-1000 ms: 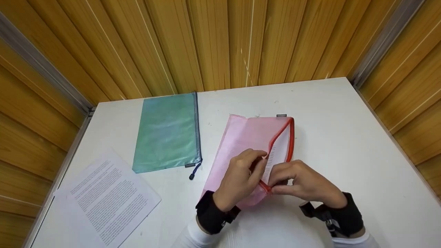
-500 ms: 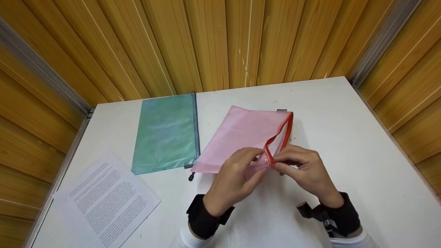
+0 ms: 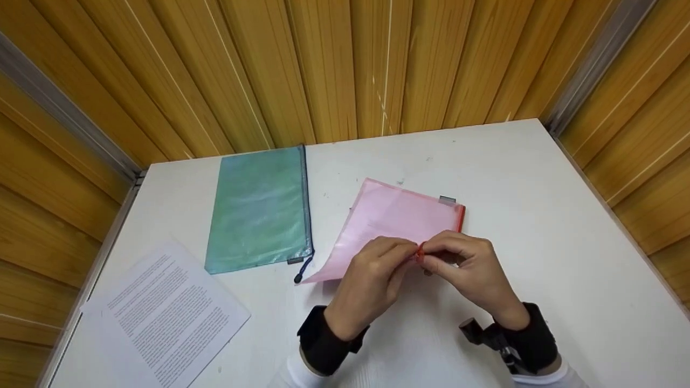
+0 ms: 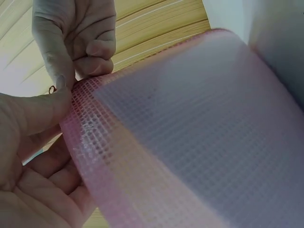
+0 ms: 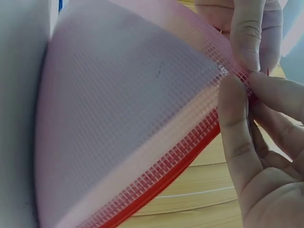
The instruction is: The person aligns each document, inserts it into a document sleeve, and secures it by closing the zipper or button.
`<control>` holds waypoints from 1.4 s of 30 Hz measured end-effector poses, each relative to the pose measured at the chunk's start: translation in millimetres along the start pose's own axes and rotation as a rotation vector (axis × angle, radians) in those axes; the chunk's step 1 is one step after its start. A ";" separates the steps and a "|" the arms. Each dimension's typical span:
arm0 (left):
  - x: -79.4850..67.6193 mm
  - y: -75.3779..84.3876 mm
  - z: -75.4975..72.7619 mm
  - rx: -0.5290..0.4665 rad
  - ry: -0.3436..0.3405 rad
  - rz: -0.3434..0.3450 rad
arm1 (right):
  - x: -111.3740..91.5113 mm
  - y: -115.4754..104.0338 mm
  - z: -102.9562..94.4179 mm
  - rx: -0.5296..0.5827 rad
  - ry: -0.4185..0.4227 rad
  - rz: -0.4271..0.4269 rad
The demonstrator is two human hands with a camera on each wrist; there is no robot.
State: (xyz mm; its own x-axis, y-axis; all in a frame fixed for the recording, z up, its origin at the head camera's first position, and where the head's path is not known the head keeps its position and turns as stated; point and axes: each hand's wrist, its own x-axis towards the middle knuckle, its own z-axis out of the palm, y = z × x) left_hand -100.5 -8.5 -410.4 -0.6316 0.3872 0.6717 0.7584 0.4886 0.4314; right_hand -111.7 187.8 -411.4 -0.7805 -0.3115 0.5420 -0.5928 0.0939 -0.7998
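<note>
A pink mesh zipper pouch point(image 3: 393, 215) with a red zipper edge point(image 5: 175, 175) is raised at its near corner by both hands. My left hand point(image 3: 372, 275) pinches the pouch close to that corner, thumb against the mesh in the left wrist view. Right beside it, my right hand point(image 3: 469, 264) pinches the red zipper end between thumb and fingers. Through the mesh a sheet of paper point(image 4: 199, 109) shows inside the pouch. The zipper pull is mostly hidden by the fingers. The pouch's far side lies low over the white table point(image 3: 539, 215).
A green zipper pouch point(image 3: 259, 210) with a dark blue zipper and pull lies flat at the back left. Printed sheets of paper point(image 3: 178, 312) lie at the front left. Wood-patterned walls point(image 3: 334, 70) enclose the table's back and sides.
Both hands have lifted the pouch's near corner off the table and drawn closer together. The zipper mouth, gaping a second ago, now looks closed up, and the paper inside no longer pokes into view there.
</note>
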 end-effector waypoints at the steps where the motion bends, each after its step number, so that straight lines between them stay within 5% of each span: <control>1: 0.1 -0.1 0.2 0.004 0.003 0.002 | -0.1 -1.1 -0.4 0.000 0.007 0.001; 16: -1.0 1.8 2.7 0.034 0.011 0.007 | -0.2 -11.0 2.6 -0.320 -0.007 -0.155; 30: -0.3 0.7 2.9 -0.022 0.011 0.012 | -0.5 -9.1 1.5 -0.253 -0.005 -0.214; 42: 0.5 0.3 4.1 -0.055 0.096 0.040 | -1.0 -12.7 2.7 -0.152 0.026 -0.134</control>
State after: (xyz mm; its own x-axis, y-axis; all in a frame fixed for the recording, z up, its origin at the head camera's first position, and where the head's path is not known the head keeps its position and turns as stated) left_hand -101.2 -5.0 -412.4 -0.5846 0.3274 0.7424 0.7917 0.4301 0.4338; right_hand -102.8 184.3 -402.4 -0.6964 -0.3066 0.6488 -0.7132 0.1960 -0.6730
